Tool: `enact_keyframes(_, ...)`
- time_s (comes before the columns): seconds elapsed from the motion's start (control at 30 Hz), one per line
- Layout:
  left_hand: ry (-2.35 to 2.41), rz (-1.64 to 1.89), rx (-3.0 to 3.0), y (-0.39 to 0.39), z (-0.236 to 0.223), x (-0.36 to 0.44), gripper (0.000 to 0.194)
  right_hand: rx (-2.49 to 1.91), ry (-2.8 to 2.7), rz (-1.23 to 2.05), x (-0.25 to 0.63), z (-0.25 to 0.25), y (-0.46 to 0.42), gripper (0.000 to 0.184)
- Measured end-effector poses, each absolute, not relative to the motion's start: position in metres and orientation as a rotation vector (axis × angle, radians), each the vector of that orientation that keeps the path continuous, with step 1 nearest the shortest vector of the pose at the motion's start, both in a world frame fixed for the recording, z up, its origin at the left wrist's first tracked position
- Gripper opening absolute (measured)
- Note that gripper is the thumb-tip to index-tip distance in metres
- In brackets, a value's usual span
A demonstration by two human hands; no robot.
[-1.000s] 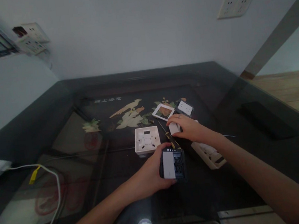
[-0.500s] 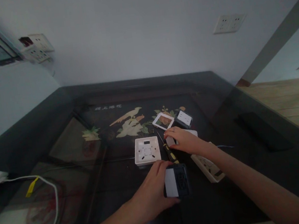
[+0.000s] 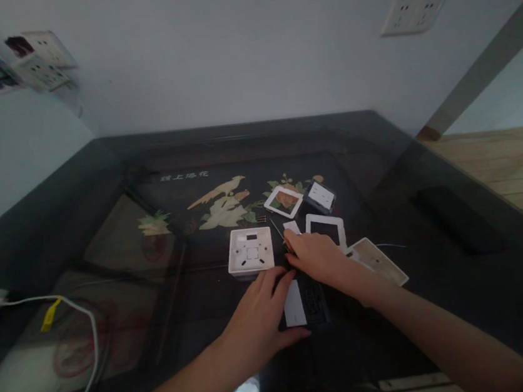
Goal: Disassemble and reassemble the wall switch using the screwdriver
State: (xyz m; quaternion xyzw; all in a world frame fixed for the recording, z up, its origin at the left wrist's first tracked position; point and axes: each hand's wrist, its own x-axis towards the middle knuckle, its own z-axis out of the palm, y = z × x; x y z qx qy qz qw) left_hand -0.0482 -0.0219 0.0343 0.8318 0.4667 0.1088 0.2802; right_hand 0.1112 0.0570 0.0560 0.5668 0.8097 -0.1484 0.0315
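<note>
My left hand (image 3: 265,312) has its thumb and fingers closed around a black-framed switch module (image 3: 315,303) with a white rocker plate along its left part. Just beyond it, my right hand (image 3: 318,254) is closed over the handle of a screwdriver (image 3: 276,226). Only its thin shaft shows, pointing away, and the handle is mostly covered by the fingers. A small white plate (image 3: 292,226) lies past my right fingertips. To the left is a square white mounting box (image 3: 250,250), open side up. A white frame (image 3: 325,225) lies beyond my right hand.
Another white frame (image 3: 283,201) and a socket module (image 3: 321,197) lie farther back, near several small screws (image 3: 261,219). A second white box (image 3: 378,262) is partly behind my right forearm. A white cable (image 3: 92,325) crosses the dark glossy table (image 3: 204,360) at left.
My right hand has let go of the small white plate and moved down onto the screwdriver's handle. The switch module stays in my left hand. The view has tilted slightly.
</note>
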Motion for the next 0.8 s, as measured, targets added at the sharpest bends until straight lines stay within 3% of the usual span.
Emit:
enact_keyframes(0.2, 1.262, 0.241, 2.303, -0.021, 0.053, -0.058, 0.069, 1.990, 2.710, -0.550, 0.134, 0.071, 0.050, 0.001)
enact_keyframes(0.37, 1.284, 0.486, 2.134, -0.015, 0.062, -0.070, 0.046, 2.133, 2.942, -0.802, 0.141, 0.082, 0.016, 0.017)
enact_keyframes(0.43, 1.202, 0.680, 2.041, -0.015, 0.061, -0.071, 0.054, 2.100, 3.078, -1.168, 0.132, 0.078, 0.001, 0.018)
enact_keyframes(0.53, 1.111, 0.777, 1.958, -0.017, 0.058, -0.070, 0.066, 2.064, 3.131, -1.390, 0.118, 0.071, -0.017, 0.015)
enact_keyframes(0.63, 1.132, 0.731, 1.901, -0.018, 0.056, -0.068, 0.057, 1.928, 3.142, -1.525, 0.116, 0.069, -0.027, 0.006)
enact_keyframes(0.8, 1.160, 0.730, 1.880, -0.012, 0.060, -0.076, 0.046, 1.752, 3.186, -1.387, 0.138, 0.068, -0.034, 0.019)
